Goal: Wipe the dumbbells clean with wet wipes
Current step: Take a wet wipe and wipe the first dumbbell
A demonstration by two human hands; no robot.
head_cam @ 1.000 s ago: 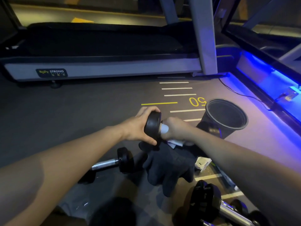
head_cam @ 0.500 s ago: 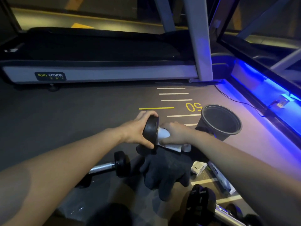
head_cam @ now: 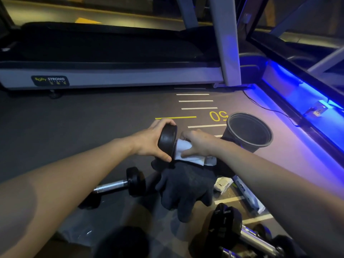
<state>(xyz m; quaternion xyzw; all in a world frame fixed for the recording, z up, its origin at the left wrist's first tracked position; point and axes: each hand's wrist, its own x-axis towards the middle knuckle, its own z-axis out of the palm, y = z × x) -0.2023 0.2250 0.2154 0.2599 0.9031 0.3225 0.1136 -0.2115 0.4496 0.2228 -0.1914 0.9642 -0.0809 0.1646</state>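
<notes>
Nearest, at 5 o'clock by the frame's lower edge: a dumbbell pair (head_cam: 242, 233) w/ black rubbery heads and shiny chrome bars, lying close together on the floor (head_cam: 55, 127). At 7 o'clock, a crinkly clear plastic sheet (head_cam: 78, 233), partly in shadow. Just past it, at 8 o'clock from centre, a single dumbbell (head_cam: 119, 185) lies on its side, chrome knurled bar, round black heads, apart from the rest.

Centre: a dark knit glove (head_cam: 186, 187), limp, fingers pointing toward the camera. At 3 o'clock of it, a small white packet (head_cam: 222, 185) and a flat wipes pack (head_cam: 247, 196), both on the floor.

Above the glove, the held dumbbell (head_cam: 167, 140): left hand (head_cam: 150, 140) grips its round black head, fingers over the top rim, thumb under. Right hand (head_cam: 199, 144) has fingers curled round a white wet wipe (head_cam: 184, 148) wrapped on the bar, right against the head's inner face; loose wipe corner hangs below the hand. Far head hidden behind the right forearm.

At 2 o'clock of the hands, a dark round plastic bucket (head_cam: 249, 131), tilted, mouth toward the camera, smooth rim.

Open floor runs wide at 9–11 o'clock, matte dark rubber, w/ white stripes and a yellow "50" (head_cam: 217, 116) at 12. Far edge: a treadmill (head_cam: 111, 71), grey side rail, black belt, upright post at 1 o'clock. Right edge: a blue-lit ledge (head_cam: 297, 95) w/ a thin cable along it.
</notes>
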